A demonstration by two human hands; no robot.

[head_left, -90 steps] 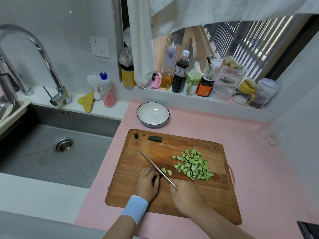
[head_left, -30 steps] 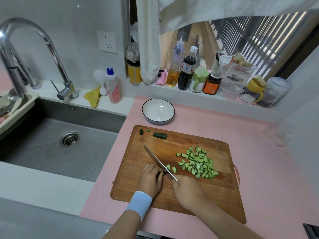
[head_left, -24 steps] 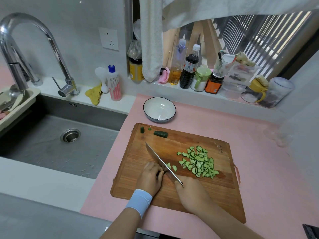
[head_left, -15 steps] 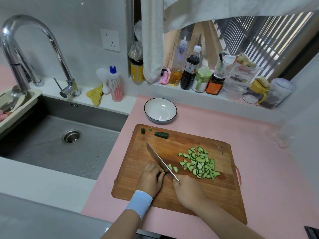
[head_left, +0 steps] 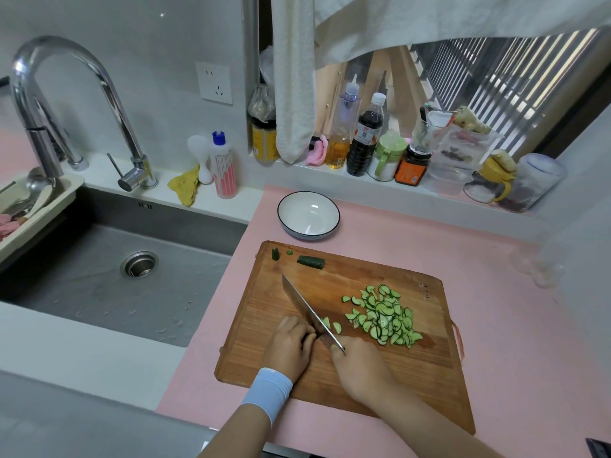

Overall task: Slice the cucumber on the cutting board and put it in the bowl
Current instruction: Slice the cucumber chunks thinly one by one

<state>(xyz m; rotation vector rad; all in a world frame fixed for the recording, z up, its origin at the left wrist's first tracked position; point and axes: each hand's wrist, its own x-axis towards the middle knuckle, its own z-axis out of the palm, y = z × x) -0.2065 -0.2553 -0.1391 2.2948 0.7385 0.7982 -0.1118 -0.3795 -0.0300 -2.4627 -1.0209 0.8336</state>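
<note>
In the lower middle of the frame, the right grip (head_left: 360, 368) is clasping the handle of the one knife (head_left: 309, 312). Its blade is resting on the single cutting board (head_left: 413, 385). Just left of it, the left grip (head_left: 289, 348) is curling its fingers over what I judge to be the last cucumber stub (head_left: 316, 336), which is mostly hidden. Slicing is looking nearly finished. Two loose slices (head_left: 332, 325) are lying beside the blade, and right of them a heap of half-moon slices (head_left: 383, 317), too many to count, is sitting mid-board. At the board's far edge, one dark end piece (head_left: 310, 262) and two tiny bits (head_left: 275, 253) are lying apart. Beyond, on the pink bench (head_left: 512, 342), the one bowl (head_left: 309, 214) is standing with nothing in it, so the whole transfer is remaining.
</note>
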